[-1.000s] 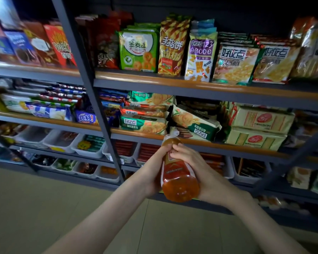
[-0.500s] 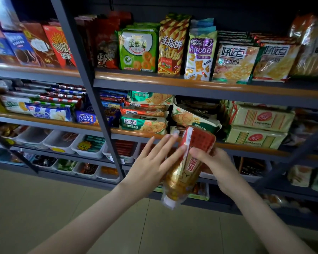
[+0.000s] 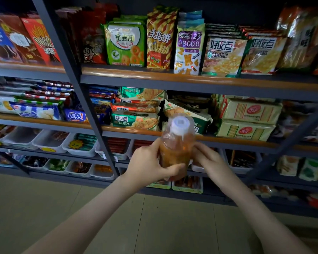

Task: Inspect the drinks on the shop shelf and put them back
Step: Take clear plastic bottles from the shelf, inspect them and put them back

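Observation:
A clear plastic drink bottle (image 3: 175,149) with orange-brown liquid and a white cap stands nearly upright in front of the shelf, its cap tipped toward me. My left hand (image 3: 147,166) grips its lower body, thumb wrapped across the front. On the bottle's right side, my right hand (image 3: 208,159) holds it, with the fingertips hidden behind the bottle. The label is out of sight.
A dark metal shelf unit (image 3: 173,83) with wooden edges carries snack bags on top, biscuit packs (image 3: 136,120) in the middle and white bins (image 3: 79,145) lower down. A slanted upright post (image 3: 77,85) stands left of my hands. Tiled floor (image 3: 44,208) lies below.
The bottle has been flipped from cap-down to cap-up. My left hand, open beside it half a second ago, now grips its lower body. The right hand shifted to its right side.

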The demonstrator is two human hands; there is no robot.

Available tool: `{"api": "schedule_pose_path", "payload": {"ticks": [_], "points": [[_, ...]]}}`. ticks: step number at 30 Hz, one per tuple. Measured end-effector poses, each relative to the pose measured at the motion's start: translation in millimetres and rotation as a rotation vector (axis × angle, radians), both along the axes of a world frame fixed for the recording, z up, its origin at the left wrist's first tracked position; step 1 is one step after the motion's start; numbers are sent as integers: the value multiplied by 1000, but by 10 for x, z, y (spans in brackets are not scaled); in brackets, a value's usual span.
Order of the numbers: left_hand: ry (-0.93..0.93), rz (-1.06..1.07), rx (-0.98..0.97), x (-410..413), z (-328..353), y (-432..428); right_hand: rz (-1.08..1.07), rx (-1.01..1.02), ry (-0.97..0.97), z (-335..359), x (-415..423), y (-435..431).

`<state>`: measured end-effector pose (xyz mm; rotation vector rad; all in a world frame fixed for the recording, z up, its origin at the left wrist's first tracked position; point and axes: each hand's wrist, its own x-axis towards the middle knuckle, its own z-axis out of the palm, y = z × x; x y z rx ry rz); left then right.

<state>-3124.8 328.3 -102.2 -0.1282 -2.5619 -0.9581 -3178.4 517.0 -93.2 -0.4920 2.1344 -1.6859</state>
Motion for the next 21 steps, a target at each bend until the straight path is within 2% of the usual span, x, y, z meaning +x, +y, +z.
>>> {"api": "schedule_pose_path", "payload": {"ticks": [3,5,9,14,19,21], "points": [[-138,-79,113,-25,58,22,105,-286,12,160,46,22],[-224,-182,150,-21,102,54,122,-339,29,230,42,-16],[-391,-290,221,22,165,109,54,-354,-6,253,-24,-68],[-488,-323,304,-17,161,18,148,-331,-17,249,-79,-31],[-542,-234,433,-23,126,38,100,-299,-18,213,-65,-31],[-536,-147,490,-51,138,70,57,-205,75,272,-1,-42]]}}
